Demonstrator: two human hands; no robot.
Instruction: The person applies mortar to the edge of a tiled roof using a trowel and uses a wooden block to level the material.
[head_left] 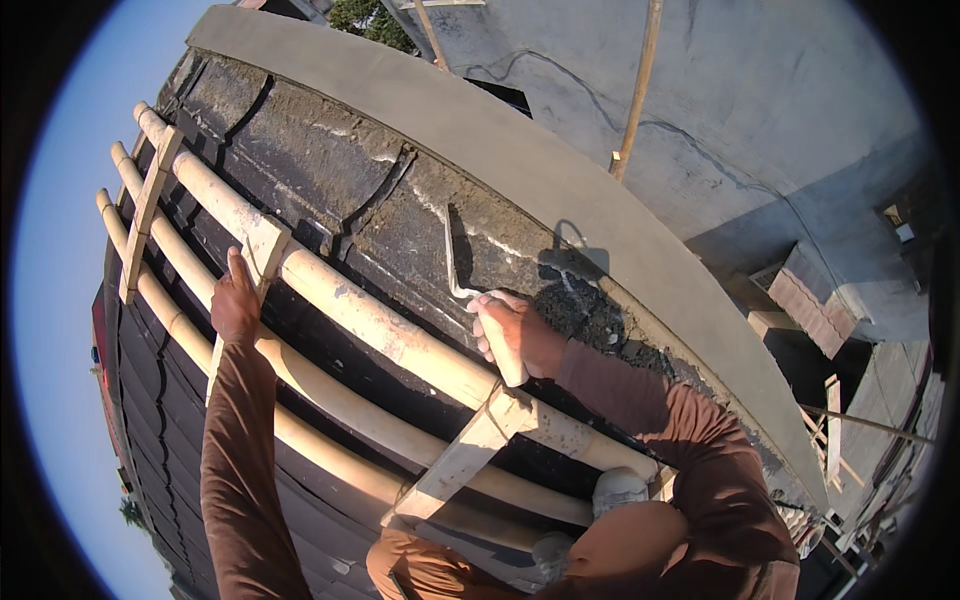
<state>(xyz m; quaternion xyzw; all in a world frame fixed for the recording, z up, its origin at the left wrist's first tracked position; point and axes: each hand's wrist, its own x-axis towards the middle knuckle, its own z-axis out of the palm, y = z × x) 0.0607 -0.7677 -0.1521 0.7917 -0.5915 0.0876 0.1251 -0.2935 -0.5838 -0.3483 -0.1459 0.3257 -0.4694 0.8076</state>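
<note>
- Your left hand [236,300] presses flat on the upper bamboo pole [330,300], fingers spread.
- Your right hand [512,335] grips the trowel [470,285], its blade on the dark wall [300,160].
- Far band [450,110] looks smooth; nearer courses remain rough.

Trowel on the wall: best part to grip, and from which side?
Grip the pale wooden handle, probably from the lower right, as the right hand does. The trowel has a thin blade standing edge-on against the rough dark wall, joined by a bent metal neck, so only the thick handle offers a firm hold.
</note>
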